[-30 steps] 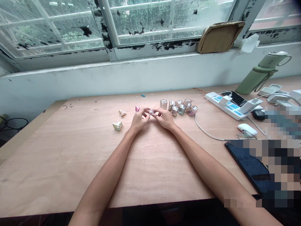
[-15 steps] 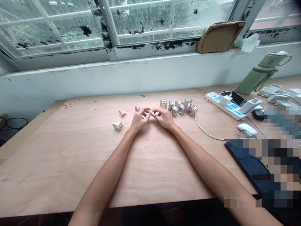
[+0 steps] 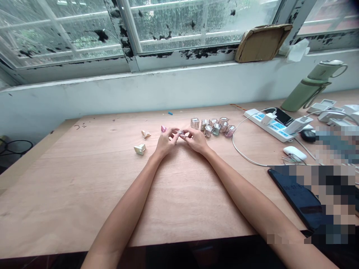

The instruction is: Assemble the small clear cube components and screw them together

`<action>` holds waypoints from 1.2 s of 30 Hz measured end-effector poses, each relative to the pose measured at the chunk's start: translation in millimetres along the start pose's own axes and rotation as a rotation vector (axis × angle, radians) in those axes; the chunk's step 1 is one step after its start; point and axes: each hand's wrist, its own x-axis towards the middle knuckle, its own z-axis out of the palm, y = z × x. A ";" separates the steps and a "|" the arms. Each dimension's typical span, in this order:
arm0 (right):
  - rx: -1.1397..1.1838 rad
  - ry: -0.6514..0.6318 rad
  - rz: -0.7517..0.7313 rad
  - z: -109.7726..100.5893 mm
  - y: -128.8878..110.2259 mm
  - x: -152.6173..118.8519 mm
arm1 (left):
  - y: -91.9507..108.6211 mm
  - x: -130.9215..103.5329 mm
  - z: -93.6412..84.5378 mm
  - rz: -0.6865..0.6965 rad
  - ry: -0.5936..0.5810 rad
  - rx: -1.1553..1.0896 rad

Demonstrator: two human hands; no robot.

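Pinching continued: small, partly hidden clear piece held between nearly closed fingers of left hand and right hand over worktop; no clear change seen.

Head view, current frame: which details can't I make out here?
All in the head view:
Small item: its shape and markings, too small and partly covered by the left hand and right hand.
Pink piece: its right part, behind the left hand.
Clear boxes: label wording, too small.
Large phone: its right side, under the pixelated patch.
Both upper arms: cut off by the bottom edge.
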 end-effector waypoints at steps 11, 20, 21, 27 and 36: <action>0.003 -0.006 -0.004 0.6 1.1 -0.2 | 3.8 0.3 -0.8 -0.017 -0.003 -0.050; -0.007 -0.006 -0.028 0.5 1.4 -0.1 | 5.1 0.8 -0.8 -0.026 -0.002 -0.042; -0.009 -0.008 -0.023 0.3 0.9 -0.2 | 5.3 0.8 -0.9 -0.023 -0.002 -0.041; -0.009 -0.002 -0.032 0.5 1.0 -0.3 | 6.0 0.5 -1.3 -0.010 -0.004 -0.027; -0.013 -0.002 -0.025 0.6 1.0 0.1 | 5.9 -0.1 -1.2 0.003 -0.004 0.003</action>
